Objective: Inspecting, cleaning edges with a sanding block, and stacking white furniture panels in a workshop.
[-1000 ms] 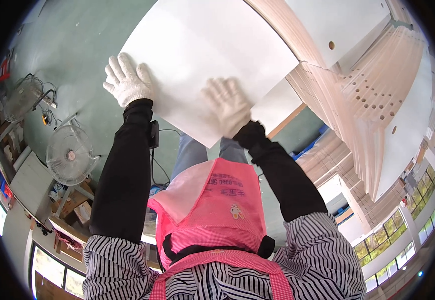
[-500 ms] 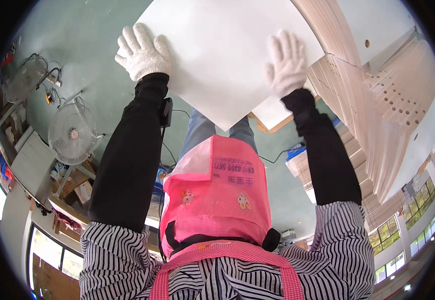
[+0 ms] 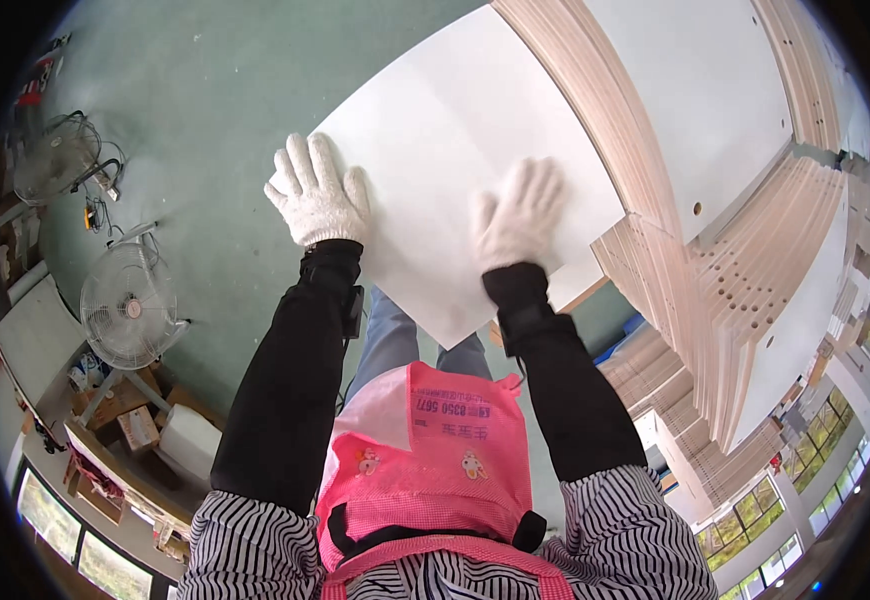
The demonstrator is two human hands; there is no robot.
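White knit gloves (image 3: 323,205), black oversleeves (image 3: 290,370), striped black/white shirt (image 3: 255,545). Pink apron (image 3: 425,495): purple print (image 3: 452,410), cartoon patches (image 3: 472,464), black strap (image 3: 529,532). Blue-grey trousers (image 3: 387,340).

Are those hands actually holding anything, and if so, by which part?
Nothing appears gripped: the left hand lies open at the left edge of the white panel; the right hand, blurred, is open over its face.

hands (image 3: 321,195) (image 3: 521,212): 2 | fans (image 3: 133,308) (image 3: 56,162): 2 | apron (image 3: 430,490): 1 | wht pnls (image 3: 445,130): many, approx n/a
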